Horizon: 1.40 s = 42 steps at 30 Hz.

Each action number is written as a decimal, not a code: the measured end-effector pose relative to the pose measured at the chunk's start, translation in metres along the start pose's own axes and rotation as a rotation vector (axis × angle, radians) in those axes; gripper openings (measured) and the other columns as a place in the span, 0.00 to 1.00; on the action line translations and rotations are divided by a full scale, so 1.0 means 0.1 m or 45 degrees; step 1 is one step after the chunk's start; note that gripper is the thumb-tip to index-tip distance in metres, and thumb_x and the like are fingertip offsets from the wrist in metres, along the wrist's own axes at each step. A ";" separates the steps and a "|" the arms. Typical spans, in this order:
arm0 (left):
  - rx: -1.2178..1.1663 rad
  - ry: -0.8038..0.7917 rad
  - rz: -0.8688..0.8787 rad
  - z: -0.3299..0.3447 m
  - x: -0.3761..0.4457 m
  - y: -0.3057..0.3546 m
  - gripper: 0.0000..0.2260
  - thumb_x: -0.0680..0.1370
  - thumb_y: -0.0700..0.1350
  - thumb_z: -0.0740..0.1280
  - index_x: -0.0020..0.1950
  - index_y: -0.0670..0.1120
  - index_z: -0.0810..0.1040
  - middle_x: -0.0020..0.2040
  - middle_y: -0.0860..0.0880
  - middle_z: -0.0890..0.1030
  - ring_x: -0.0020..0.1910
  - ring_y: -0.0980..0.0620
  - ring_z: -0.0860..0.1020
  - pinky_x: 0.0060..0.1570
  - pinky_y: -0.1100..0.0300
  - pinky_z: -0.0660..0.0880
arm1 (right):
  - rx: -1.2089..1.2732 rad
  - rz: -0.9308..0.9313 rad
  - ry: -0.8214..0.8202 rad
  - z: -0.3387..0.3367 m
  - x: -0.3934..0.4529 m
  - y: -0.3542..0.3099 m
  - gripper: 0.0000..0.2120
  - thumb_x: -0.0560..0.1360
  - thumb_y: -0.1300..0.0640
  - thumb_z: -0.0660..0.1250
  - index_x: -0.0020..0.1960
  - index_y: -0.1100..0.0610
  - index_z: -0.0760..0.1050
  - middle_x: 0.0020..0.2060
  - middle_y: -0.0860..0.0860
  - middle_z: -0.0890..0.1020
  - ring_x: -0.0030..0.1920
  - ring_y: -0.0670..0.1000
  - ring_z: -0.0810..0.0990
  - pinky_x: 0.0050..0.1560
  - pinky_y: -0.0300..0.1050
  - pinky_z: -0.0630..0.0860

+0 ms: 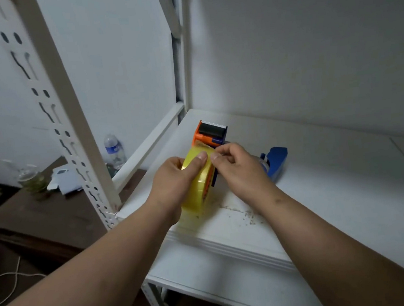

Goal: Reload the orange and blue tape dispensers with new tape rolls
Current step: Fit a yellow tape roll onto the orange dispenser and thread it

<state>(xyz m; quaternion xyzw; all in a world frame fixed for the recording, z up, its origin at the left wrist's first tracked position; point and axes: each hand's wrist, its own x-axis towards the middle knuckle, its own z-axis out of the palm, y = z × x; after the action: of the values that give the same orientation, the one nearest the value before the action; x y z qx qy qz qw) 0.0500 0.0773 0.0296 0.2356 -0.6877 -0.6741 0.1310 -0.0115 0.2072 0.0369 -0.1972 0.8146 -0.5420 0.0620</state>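
On the dark brown side table at the left stand two containers: a clear plastic water bottle with a blue label, upright and partly hidden behind the shelf rail, and nearer to the left edge a glass jar with something greenish inside; how full the bottle is I cannot tell. Beside the jar lies some white paper. The orange tape dispenser stands on the white shelf board, near its far left corner, with a black roller and a toothed blade at its far end and a dark blue part on its right side. A yellowish, half-transparent tape roll sits in the dispenser at its near end, standing on edge, wide and glossy. The left hand grips this roll from the left, the fingers curled around it and the thumb pressed flat on top of it. The right hand has curled fingers, and its thumb and forefinger pinch the loose end of the tape at the top of the roll, just beside the left thumb. The blue tape dispenser lies on the shelf to the right, partly hidden behind the right hand. Small crumbs or chips of paint lie on the shelf near the wrists.
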 end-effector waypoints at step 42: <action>0.051 -0.668 -0.022 -0.36 0.56 -0.08 0.26 0.66 0.57 0.75 0.53 0.40 0.74 0.44 0.45 0.82 0.42 0.50 0.80 0.44 0.53 0.75 | -0.378 -0.015 0.659 0.43 0.20 -0.37 0.10 0.68 0.50 0.70 0.39 0.45 0.68 0.33 0.42 0.76 0.39 0.49 0.77 0.52 0.60 0.75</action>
<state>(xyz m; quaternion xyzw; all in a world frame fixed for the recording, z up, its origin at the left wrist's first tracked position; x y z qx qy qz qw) 0.0218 0.0180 0.0165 0.0612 -0.7094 -0.6994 -0.0621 -0.0068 0.1505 0.0555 -0.0639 0.8725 -0.4495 -0.1805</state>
